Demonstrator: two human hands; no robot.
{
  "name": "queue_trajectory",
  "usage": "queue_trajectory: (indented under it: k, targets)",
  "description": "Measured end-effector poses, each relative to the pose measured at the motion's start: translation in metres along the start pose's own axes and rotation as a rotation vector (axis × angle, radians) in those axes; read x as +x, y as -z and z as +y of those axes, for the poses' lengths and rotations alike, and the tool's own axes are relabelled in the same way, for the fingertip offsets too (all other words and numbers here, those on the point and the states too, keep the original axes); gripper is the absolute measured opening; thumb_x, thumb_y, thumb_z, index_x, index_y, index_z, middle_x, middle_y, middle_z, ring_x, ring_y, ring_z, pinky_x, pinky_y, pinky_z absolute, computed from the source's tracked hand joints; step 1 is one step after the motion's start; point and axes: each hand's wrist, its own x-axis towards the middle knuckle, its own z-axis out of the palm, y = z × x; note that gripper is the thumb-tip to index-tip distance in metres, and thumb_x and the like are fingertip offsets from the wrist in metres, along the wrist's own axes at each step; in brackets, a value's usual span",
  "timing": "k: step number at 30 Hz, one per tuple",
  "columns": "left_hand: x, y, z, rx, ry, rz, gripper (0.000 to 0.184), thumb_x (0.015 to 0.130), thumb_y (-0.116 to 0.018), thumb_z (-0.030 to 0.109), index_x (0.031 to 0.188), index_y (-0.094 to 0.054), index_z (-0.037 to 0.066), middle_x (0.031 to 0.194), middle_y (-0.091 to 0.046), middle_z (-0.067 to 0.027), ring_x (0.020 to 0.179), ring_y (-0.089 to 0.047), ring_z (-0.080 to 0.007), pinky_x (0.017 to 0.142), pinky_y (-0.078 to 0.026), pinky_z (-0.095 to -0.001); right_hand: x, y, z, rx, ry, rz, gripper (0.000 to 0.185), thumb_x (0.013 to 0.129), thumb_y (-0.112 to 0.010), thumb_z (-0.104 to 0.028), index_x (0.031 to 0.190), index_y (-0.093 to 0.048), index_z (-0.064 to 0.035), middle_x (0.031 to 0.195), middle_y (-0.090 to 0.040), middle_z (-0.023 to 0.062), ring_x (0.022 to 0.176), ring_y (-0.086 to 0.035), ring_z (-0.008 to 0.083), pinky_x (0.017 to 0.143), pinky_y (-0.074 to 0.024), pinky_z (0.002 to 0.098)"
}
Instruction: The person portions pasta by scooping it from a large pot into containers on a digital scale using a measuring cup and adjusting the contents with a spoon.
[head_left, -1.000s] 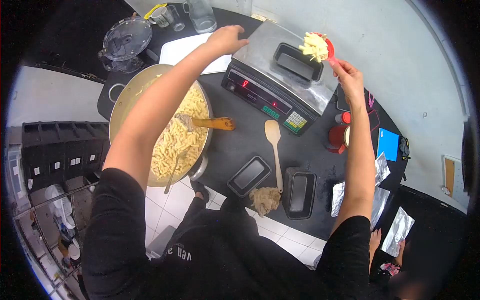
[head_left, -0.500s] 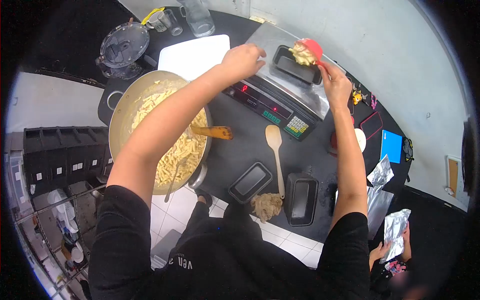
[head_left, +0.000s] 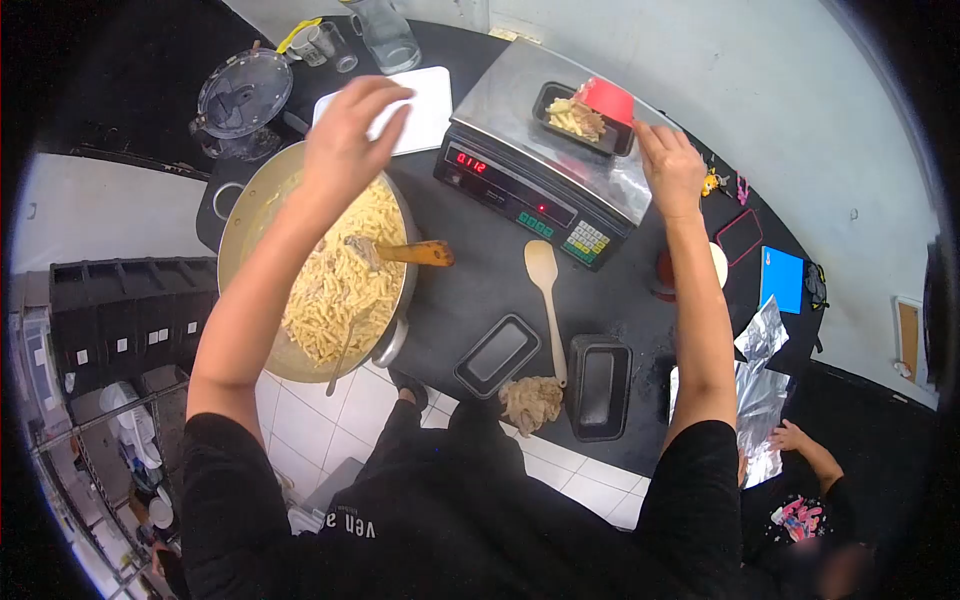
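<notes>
My right hand (head_left: 672, 168) grips the handle of a red scoop (head_left: 607, 99), tipped over a black loaf tray (head_left: 560, 93) on the scale (head_left: 540, 160). Pasta (head_left: 576, 120) lies in that tray, and the scale's display reads about 0.112. My left hand (head_left: 355, 130) is raised above the far edge of the big pot, fingers apart and holding nothing. The pot (head_left: 236, 240) is filled with pasta; a wooden-handled spatula (head_left: 420, 253) and a metal spoon (head_left: 345, 350) rest in it.
Two black trays (head_left: 497, 355) (head_left: 600, 388), a cloth (head_left: 532, 403) and a pale spatula (head_left: 541, 268) lie near the front edge. A white board (head_left: 430, 105) and glass jug (head_left: 388, 42) stand behind. At the right, another person's hand (head_left: 790, 437) touches foil (head_left: 757, 400).
The scoop has come down over the tray on the scale, and pasta is now in it. The display changed from 0. My left hand moved left, toward the pot.
</notes>
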Motion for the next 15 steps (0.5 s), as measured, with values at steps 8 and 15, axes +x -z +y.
queue_trajectory:
  k: [8, 15]
  targets:
    - [-0.122, 0.1, -0.042, 0.361, 0.192, 0.059, 0.043, 0.082, -0.069, 0.009, 0.124, -0.061, 0.011, 0.128, -0.054, -0.0139, 0.117, -0.051, -0.032, 0.099, -0.04, -0.0427, -0.011, 0.0, -0.007, -0.034, -0.073, 0.017, 0.02, 0.083, -0.066, -0.016, 0.102, -0.068, -0.017, 0.082, -0.062, -0.0015, 0.072, -0.062, 0.0192, 0.06, -0.0517, 0.0335]
    - [-0.272, 0.145, -0.088, 0.532, 0.583, 0.083, 0.056, 0.091, -0.062, 0.02, 0.14, -0.041, 0.001, 0.148, -0.034, -0.0238, 0.141, -0.025, -0.0429, 0.114, -0.023, -0.0476, -0.009, -0.022, 0.024, 0.716, -0.919, -0.231, 0.031, 0.089, -0.067, -0.03, 0.11, -0.067, -0.0067, 0.072, -0.06, 0.0014, 0.048, -0.049, 0.0102, 0.044, -0.0371, 0.0265]
